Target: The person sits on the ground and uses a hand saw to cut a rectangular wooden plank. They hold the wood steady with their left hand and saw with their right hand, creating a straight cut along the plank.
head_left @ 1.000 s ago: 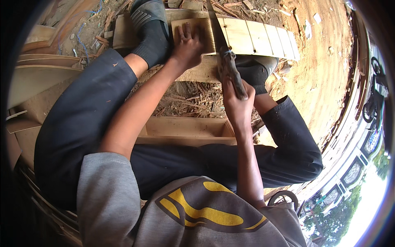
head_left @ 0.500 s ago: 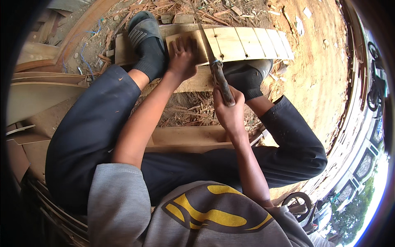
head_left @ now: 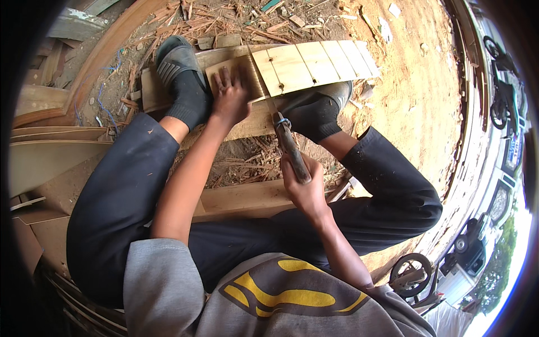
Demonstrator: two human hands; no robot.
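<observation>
My left hand (head_left: 229, 102) presses on a square wooden board (head_left: 240, 65), fingers spread. My right hand (head_left: 305, 188) is wrapped round the worn wooden handle (head_left: 291, 147) of a hand saw. The saw blade (head_left: 265, 87) runs along the square board's right edge, beside a pale panel (head_left: 321, 63) with dark lines and small holes across it. These pieces rest on a thicker plank (head_left: 240, 124). My sandalled left foot (head_left: 182, 70) is at the plank's left end; my right foot (head_left: 317, 115) is under the pale panel.
An open wooden box (head_left: 238, 196) lies behind my legs. Curved plywood offcuts (head_left: 56, 149) and wooden frames (head_left: 95, 59) are at left, wood scraps (head_left: 269, 17) beyond the plank. A bicycle-like wheel (head_left: 410, 275) is at lower right, motorbikes (head_left: 498, 106) at far right.
My right hand has drawn the saw back toward my body, down in the picture. My left hand stays on the board. The whole view has also shifted, moving the planks leftward.
</observation>
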